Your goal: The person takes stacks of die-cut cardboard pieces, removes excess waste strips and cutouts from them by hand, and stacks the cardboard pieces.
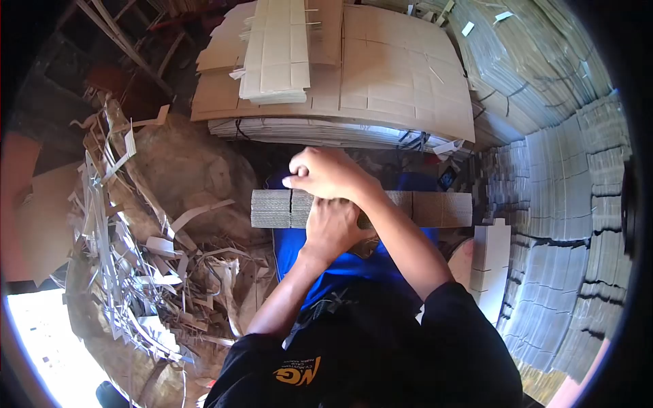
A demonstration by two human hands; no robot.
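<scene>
A long bundle of cardboard pieces (pixel 442 209) lies crosswise in front of the body, its many thin layers packed side by side. My left hand (pixel 332 228) rests on the middle of this bundle, thumb stretched out to the right; its fingertips are partly hidden beneath my other hand. Above it, my right hand (pixel 326 173) crosses over from the right, fingers curled in near the bundle's far edge. Whatever those curled fingers hold, if anything, is too small to make out. Blue cloth (pixel 289 255) shows under the bundle.
Flat cardboard sheets (pixel 401 68) are piled ahead, with a narrower stack (pixel 275 61) on top. Paper strips and scraps (pixel 146 272) heap up at the left. Tall cardboard stacks (pixel 551 272) line the right side. A pale cardboard piece (pixel 491 262) stands near the bundle's right end.
</scene>
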